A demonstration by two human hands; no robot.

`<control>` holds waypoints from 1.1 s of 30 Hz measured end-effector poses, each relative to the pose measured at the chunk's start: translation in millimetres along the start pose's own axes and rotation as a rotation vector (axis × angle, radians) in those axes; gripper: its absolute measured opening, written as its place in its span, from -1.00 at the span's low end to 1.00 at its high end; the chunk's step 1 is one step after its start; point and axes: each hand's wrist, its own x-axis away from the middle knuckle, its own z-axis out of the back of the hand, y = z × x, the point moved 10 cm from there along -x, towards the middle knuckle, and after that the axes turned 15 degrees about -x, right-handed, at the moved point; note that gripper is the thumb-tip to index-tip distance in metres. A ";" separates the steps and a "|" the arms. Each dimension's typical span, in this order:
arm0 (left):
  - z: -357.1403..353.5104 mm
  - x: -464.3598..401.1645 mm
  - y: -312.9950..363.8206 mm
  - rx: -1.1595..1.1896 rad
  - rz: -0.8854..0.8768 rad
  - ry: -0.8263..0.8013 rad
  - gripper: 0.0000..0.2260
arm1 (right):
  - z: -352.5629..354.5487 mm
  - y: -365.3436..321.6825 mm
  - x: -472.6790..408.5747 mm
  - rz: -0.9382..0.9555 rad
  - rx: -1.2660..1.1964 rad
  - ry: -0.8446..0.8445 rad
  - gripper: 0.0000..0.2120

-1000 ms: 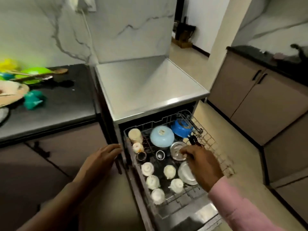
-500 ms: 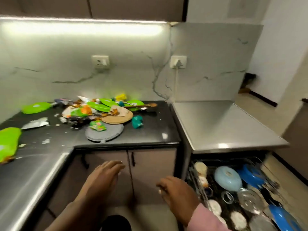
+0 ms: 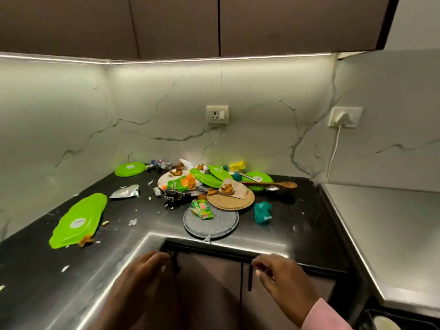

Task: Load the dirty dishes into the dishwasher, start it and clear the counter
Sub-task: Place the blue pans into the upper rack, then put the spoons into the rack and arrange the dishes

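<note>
Both hands, left hand (image 3: 145, 272) and right hand (image 3: 278, 277), hover empty before the counter (image 3: 297, 222); dirty plates (image 3: 210, 222) cluttered.

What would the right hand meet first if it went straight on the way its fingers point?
The right hand points forward and slightly left over the counter edge. Past that, probably the grey plate, though depth is hard to judge.

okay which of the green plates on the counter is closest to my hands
The long green plate at the counter's left edge, lying alone with a scrap at its near end. The other green plates sit farther back, by the wall and in the pile.
</note>
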 end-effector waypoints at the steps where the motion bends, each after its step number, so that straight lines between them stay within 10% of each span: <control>1: -9.7 -12.9 -6.9 0.003 0.026 -0.007 -0.77 | 2.0 8.9 -17.8 -0.001 0.006 0.011 -0.82; 19: -200.0 -375.0 30.8 0.043 0.015 -0.075 -0.83 | 97.7 188.1 -337.3 -0.141 0.016 0.170 -0.86; 33: -282.9 -466.5 73.8 0.054 -0.091 -0.134 -0.75 | 107.6 300.1 -422.1 -0.375 0.433 0.067 -0.72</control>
